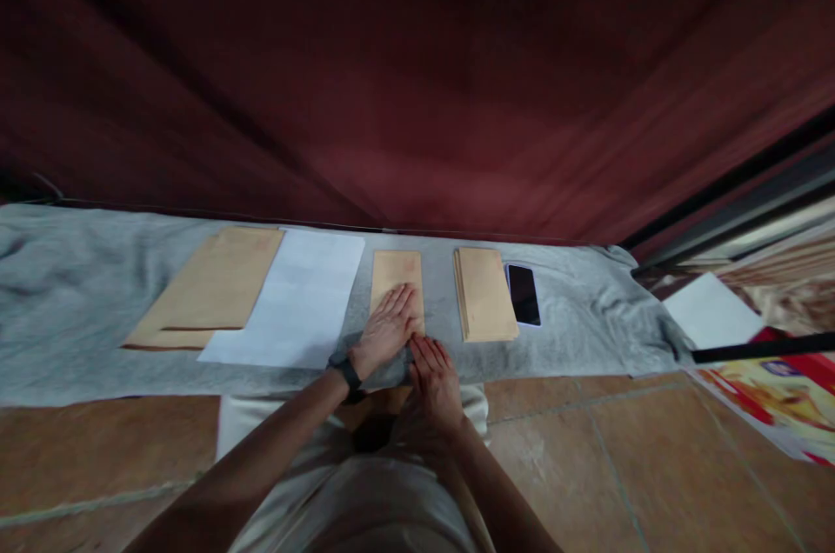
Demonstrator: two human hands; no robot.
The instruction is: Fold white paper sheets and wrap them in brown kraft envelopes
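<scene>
A tan paper envelope [396, 266] lies in front of me on the grey cloth [574, 301]. My left hand [390, 323] rests flat on its lower part, fingers stretched out and a dark band around the wrist. By the lower right corner, my right hand [437, 379] touches the envelope's edge with straight fingers held close together. Its fingertips are near my left thumb, and the hands cover the envelope's bottom end. To the right sits a neat stack of similar tan envelopes [486, 296].
Right of the stack is a phone [524, 295] with a dark screen. White paper sheets [306, 292] and larger tan envelopes [215, 283] overlap at left. A dark red curtain [391, 101] hangs behind. A colourful printed package [783, 396] and a white sheet [711, 309] are at far right.
</scene>
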